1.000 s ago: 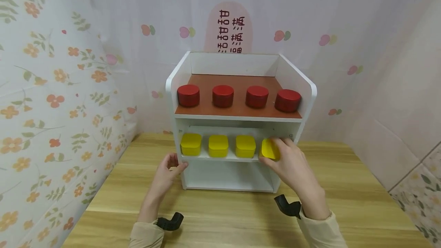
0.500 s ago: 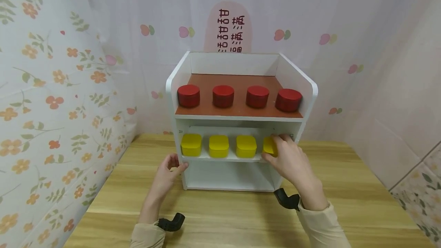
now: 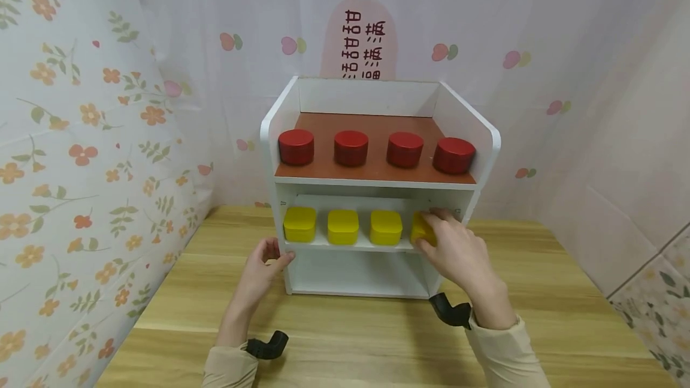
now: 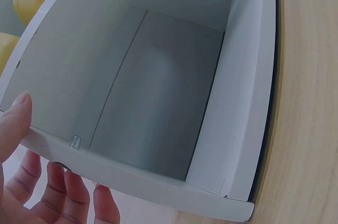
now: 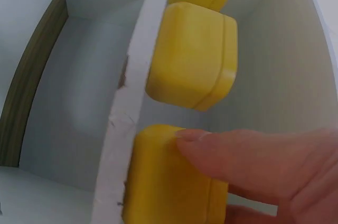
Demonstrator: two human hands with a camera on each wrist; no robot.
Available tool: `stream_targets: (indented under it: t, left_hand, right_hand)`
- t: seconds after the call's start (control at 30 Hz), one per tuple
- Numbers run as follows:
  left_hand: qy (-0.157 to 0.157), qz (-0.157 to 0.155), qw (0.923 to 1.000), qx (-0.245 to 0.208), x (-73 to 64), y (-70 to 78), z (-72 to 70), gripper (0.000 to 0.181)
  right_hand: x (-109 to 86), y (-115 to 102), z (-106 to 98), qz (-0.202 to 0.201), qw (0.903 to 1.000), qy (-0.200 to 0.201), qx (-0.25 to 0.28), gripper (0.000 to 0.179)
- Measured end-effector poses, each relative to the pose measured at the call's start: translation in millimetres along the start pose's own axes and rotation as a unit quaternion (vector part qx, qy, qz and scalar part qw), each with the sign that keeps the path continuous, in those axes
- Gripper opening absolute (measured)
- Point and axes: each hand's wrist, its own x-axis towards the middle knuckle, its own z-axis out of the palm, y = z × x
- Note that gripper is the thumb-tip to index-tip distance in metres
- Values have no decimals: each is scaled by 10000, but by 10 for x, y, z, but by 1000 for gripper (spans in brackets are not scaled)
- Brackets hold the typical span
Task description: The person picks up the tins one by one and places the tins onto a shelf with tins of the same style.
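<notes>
My right hand pinches a yellow square box with rounded corners at the right end of the middle shelf. In the right wrist view the thumb lies along the side of that box, which sits at the shelf's front edge; the fingers are largely hidden. Another yellow lidded box stands beside it, apart. At the left, my left hand grips the front edge of the white shelf unit's side panel. The left wrist view shows the thumb on one side of that panel and the fingers on the other.
Several round red tins stand in a row on the brown top shelf. More yellow boxes line the middle shelf. The unit stands on a wooden table before a patterned cloth backdrop.
My right hand has shifted slightly right with the yellow box, which was tilted and now sits straighter in line with the row. My left hand stays on the panel.
</notes>
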Motion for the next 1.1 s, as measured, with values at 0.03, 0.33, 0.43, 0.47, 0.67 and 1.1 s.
stream_targets:
  t: [0.03, 0.33, 0.43, 0.47, 0.67, 1.1]
  left_hand:
    - [6, 2, 10000, 11, 4, -10, -3, 36]
    - [58, -73, 9999, 46, 7, -48, -47, 33]
    - [51, -68, 9999, 65, -13, -44, -45, 35]
    - [43, -69, 9999, 73, -16, -43, -43, 36]
    - [-2, -116, 9999, 126, 20, -18, -16, 40]
    - [107, 122, 9993, 330, -25, -77, -101, 59]
  right_hand:
    - [2, 5, -9, -24, 10000, -62, 31, 45]
    - [-14, 6, -46, -142, 9991, -244, 300, 53]
    - [-79, 17, -89, -112, 9993, -127, 345, 56]
    - [-108, 27, -106, -106, 9992, -80, 372, 57]
    - [-324, 132, -220, -315, 9958, 354, 785, 55]
    - [-497, 400, -266, -608, 9763, 1423, 1513, 47]
